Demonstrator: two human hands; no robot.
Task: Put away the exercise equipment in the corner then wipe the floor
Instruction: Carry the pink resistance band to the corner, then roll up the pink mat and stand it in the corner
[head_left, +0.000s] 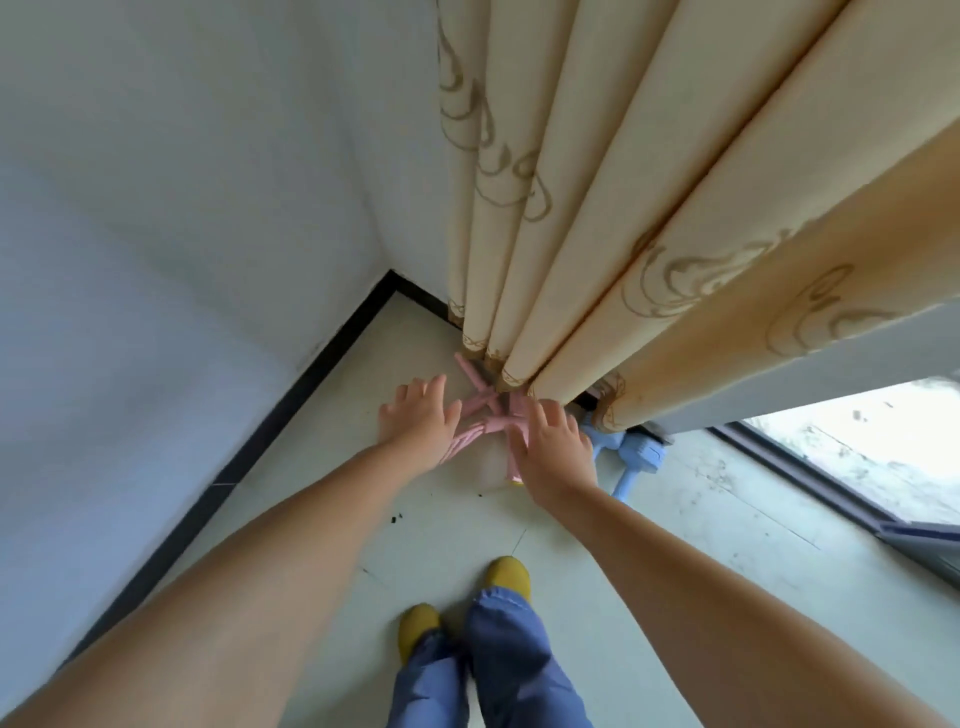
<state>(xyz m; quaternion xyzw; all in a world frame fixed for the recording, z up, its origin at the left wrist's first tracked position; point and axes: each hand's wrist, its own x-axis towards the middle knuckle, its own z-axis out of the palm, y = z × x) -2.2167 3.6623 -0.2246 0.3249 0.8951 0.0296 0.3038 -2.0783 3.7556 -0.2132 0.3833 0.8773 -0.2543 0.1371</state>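
A pink X-shaped exercise frame (485, 410) lies on the pale tiled floor (675, 530) in the room corner, its far end under the curtain hem. My left hand (418, 421) reaches over its left bars with fingers spread and fairly straight. My right hand (556, 447) lies over its right bars, fingers extended. Whether either hand touches the frame is hard to tell. Two light blue dumbbells (631, 457) lie just right of my right hand, partly under the curtain.
A cream patterned curtain (597, 208) hangs down to the floor above the equipment. White walls with a black skirting (291, 405) meet at the corner. A glass door track (810, 473) runs at the right. My feet in yellow slippers (506, 577) stand below.
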